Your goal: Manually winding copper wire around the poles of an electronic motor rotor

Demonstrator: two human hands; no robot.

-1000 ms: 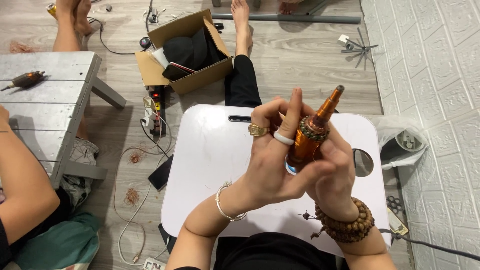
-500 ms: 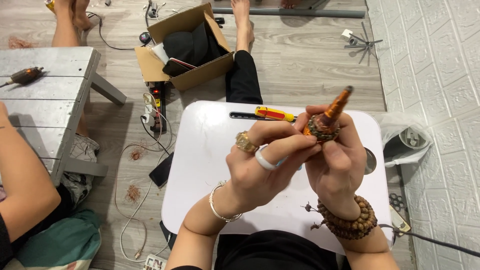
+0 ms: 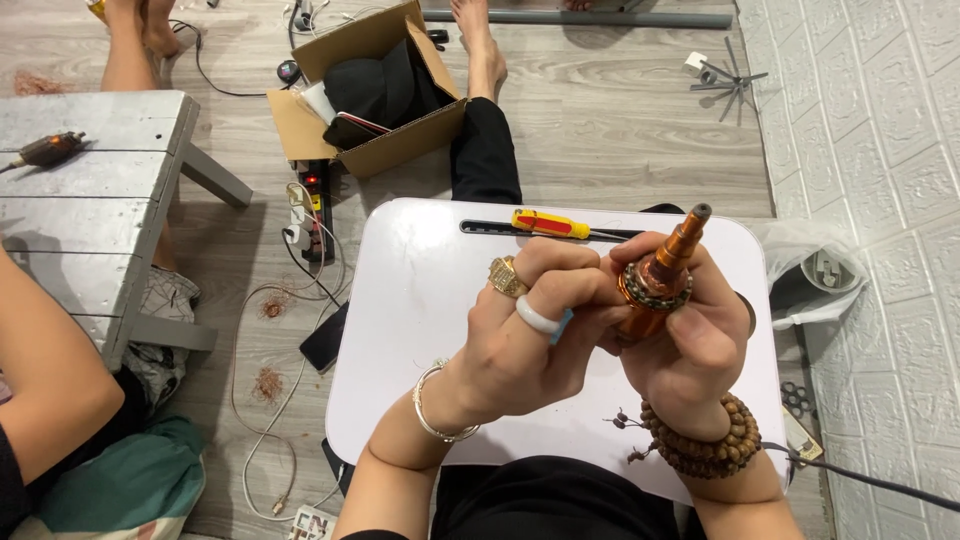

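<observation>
Both hands hold a copper-coloured motor rotor (image 3: 660,275) above a small white lap table (image 3: 420,330). Its shaft tip points up and to the right. My right hand (image 3: 690,350), with a wooden bead bracelet on the wrist, grips the rotor's body from below. My left hand (image 3: 530,335), wearing a gold ring, a white ring and a silver bangle, closes around the rotor's left side. A yellow and red screwdriver (image 3: 555,225) lies in the groove at the table's far edge.
A grey wooden bench (image 3: 90,200) with a small drill (image 3: 45,150) stands at left, beside another person's arm (image 3: 45,380). A cardboard box (image 3: 375,90), a power strip (image 3: 312,205), a phone (image 3: 325,335) and cables lie on the floor. A plastic bag (image 3: 815,275) sits at right.
Both hands and the rotor have lowered toward the table and shifted slightly; the left fingers, earlier raised over the rotor, now wrap its side. The screwdriver has come into view.
</observation>
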